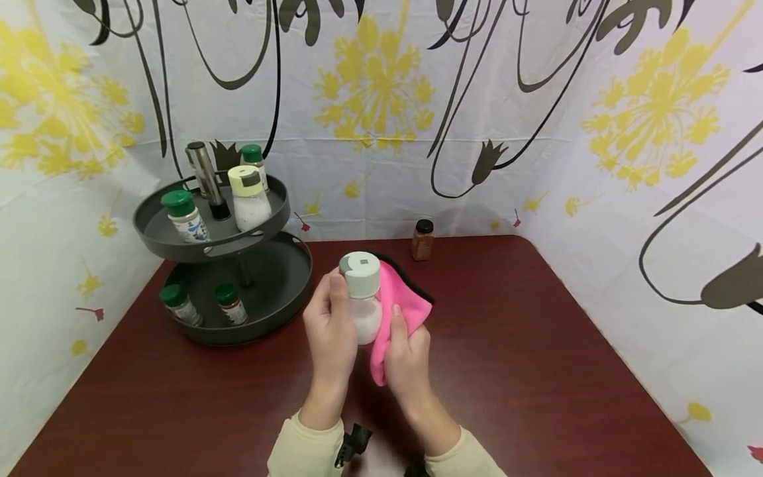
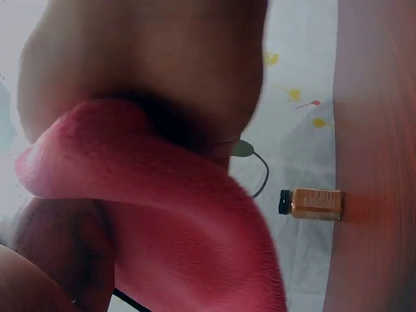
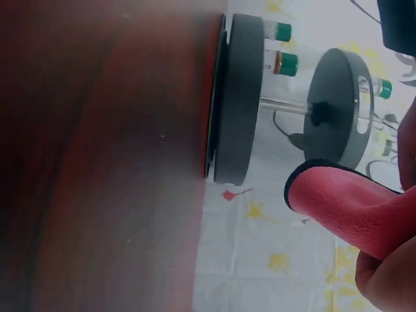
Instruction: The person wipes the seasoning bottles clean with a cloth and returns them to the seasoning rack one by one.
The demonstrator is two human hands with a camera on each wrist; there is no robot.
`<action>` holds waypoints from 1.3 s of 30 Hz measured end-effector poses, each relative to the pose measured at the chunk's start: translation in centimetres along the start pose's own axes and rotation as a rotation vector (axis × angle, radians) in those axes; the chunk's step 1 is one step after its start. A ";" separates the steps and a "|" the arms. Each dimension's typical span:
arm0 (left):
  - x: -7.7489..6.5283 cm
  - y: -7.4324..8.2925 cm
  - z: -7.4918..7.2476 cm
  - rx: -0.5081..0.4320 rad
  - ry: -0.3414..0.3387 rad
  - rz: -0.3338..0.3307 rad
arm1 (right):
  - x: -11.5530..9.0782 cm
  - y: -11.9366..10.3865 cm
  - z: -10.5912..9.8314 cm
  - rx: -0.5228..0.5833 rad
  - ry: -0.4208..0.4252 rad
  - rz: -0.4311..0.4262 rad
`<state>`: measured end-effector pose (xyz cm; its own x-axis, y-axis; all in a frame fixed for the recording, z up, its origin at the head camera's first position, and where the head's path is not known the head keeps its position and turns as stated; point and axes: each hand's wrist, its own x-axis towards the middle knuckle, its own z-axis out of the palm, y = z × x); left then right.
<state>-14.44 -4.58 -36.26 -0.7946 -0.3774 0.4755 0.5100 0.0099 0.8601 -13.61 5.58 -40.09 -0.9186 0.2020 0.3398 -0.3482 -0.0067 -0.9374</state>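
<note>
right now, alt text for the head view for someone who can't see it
A person's left hand holds a white-capped bottle and the right hand a pink cloth beside it, above a brown table. At picture left is a two-tier gray stand with green-capped jars; a black-capped jar stands near the back edge.

upper frame: white cloth backdrop point(image 1: 393, 222), yellow flower prints point(image 1: 379, 99), dark stems point(image 1: 277, 73) | lower frame: reddish-brown tabletop point(image 1: 524, 377) | left, right edges: matching side walls point(image 1: 661, 358)
</note>
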 end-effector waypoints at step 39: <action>-0.2 0.0 -0.4 0.038 -0.087 -0.023 | 1.4 -3.6 0.0 0.087 0.019 0.038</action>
<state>-14.14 -4.86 -36.41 -0.8328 -0.2957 0.4681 0.4795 0.0373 0.8767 -13.61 5.84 -36.25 -0.9279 0.2188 0.3017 -0.3289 -0.0997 -0.9391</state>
